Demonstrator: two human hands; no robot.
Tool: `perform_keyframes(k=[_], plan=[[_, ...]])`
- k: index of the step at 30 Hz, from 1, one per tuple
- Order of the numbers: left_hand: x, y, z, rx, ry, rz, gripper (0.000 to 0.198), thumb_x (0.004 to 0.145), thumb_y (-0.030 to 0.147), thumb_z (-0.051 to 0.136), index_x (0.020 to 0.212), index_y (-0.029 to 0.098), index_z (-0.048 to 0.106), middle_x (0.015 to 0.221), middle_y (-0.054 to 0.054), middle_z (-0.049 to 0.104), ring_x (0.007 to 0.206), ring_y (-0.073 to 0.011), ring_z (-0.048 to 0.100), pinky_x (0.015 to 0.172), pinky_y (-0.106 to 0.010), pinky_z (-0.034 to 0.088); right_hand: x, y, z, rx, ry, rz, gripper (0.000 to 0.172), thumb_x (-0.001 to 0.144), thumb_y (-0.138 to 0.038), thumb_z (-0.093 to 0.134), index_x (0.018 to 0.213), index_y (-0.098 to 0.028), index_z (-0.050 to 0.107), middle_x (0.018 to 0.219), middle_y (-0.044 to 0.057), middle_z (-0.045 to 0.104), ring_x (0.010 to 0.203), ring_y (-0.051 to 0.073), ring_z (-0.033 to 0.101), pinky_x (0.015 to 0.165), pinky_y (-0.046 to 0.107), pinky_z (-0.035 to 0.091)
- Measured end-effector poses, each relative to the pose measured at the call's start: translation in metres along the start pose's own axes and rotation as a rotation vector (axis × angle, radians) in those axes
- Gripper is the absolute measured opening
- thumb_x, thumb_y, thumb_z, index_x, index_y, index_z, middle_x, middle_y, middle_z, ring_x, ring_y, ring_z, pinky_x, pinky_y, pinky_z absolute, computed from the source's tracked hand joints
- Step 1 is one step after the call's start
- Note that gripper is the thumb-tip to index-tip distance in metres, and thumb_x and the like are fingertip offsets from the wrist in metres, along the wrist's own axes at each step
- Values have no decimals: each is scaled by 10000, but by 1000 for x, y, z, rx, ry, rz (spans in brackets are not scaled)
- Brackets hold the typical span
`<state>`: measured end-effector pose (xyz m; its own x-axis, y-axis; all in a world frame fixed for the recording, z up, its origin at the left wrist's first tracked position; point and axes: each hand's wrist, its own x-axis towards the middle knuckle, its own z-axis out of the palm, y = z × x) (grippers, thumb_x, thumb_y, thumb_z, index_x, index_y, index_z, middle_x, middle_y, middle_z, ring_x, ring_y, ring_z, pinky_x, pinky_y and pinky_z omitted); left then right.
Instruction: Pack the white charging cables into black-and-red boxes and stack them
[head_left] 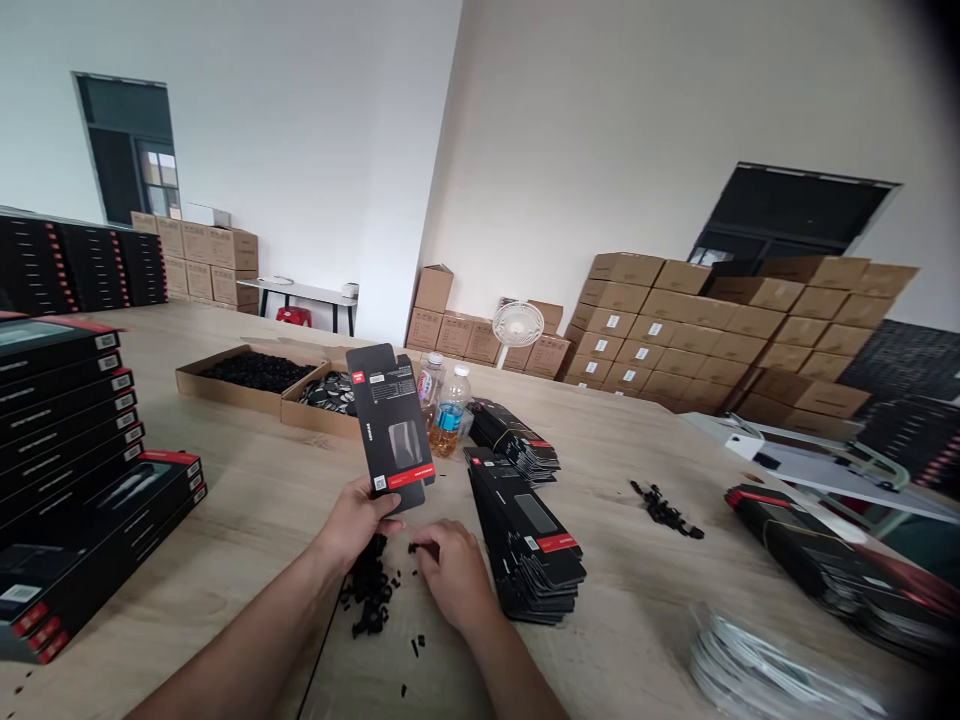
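Note:
My left hand (362, 520) grips a flat black folding carton (386, 415) with a red stripe by its lower end, holding it up off the table. Right of it, my right hand (454, 570) is low over the tabletop, thumb and fingers pinched on a small black piece (412, 548). Below the carton lies a loose pile of small black parts (370, 590), with a few scattered nearby. To the right of my right hand leans a fanned stack of flat black cartons (525, 540).
Behind are two open cardboard trays (232, 395) of black parts, two bottles (448, 415) and a banded carton bundle (517, 440). Black boxes (67, 430) are stacked at left. Further right lie black parts (666, 510), bagged white cables (765, 665) and more cartons (825, 550).

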<state>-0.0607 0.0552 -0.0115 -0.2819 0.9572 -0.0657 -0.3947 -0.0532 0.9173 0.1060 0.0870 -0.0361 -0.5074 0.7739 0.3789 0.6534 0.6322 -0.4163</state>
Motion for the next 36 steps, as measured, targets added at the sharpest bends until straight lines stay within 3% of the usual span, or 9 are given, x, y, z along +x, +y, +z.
perform_keyframes(k=[8,11,14,16,18,21,26,32,36], plan=[[7,-5,-3,56,44,87,242,626,239,780,851,153,755,868,-74,784,763,-209,714,615,-265,533,2,6,-2,-47,-8,20,182,859,-168,596,780,-238,744,819,59,726,833,251,669,752,356,496],[10,-7,-3,87,34,154,234,643,239,762,858,146,768,889,-68,788,838,-222,708,708,-288,539,4,8,-2,11,9,22,261,833,-91,550,952,-216,746,919,82,721,901,252,659,796,360,508],[13,-8,-4,110,1,228,247,648,243,759,868,134,781,906,-66,790,881,-233,699,846,-333,529,5,6,-3,166,-71,-78,412,773,-18,539,1066,-237,728,1076,67,702,1034,222,627,905,328,490],[14,-9,-4,128,-15,260,261,647,248,761,877,129,783,910,-67,791,885,-241,695,880,-352,522,5,4,-5,170,-150,-92,323,789,-46,562,956,-244,755,1038,55,704,1027,215,623,914,314,475],[14,-9,-4,151,-23,277,257,656,250,751,880,127,782,904,-66,789,870,-240,692,870,-351,522,6,4,-8,90,-177,-14,206,825,-123,596,877,-233,762,953,60,705,960,225,636,859,318,476],[14,-10,-5,196,-27,286,238,675,249,726,877,136,781,846,-45,780,810,-212,681,804,-316,528,6,7,-13,23,-193,77,139,826,-204,644,912,-217,753,920,65,705,903,229,649,787,306,469],[14,-16,-6,289,6,238,209,670,261,697,830,144,764,693,-14,716,606,-158,601,542,-248,487,2,13,-18,-24,-247,55,180,809,-100,590,909,-202,700,920,52,716,866,197,654,760,266,438],[12,-26,-1,399,-28,229,221,720,268,615,850,145,744,779,-42,725,676,-175,626,577,-258,507,-2,3,-15,-59,-184,85,127,870,-143,532,908,-198,639,862,59,704,803,210,643,698,280,387],[6,-33,7,524,-76,292,183,746,217,576,818,154,732,764,-29,713,663,-161,615,609,-252,485,-1,-4,-12,8,-70,108,131,894,-160,487,900,-210,608,737,22,663,677,186,608,622,264,358]])
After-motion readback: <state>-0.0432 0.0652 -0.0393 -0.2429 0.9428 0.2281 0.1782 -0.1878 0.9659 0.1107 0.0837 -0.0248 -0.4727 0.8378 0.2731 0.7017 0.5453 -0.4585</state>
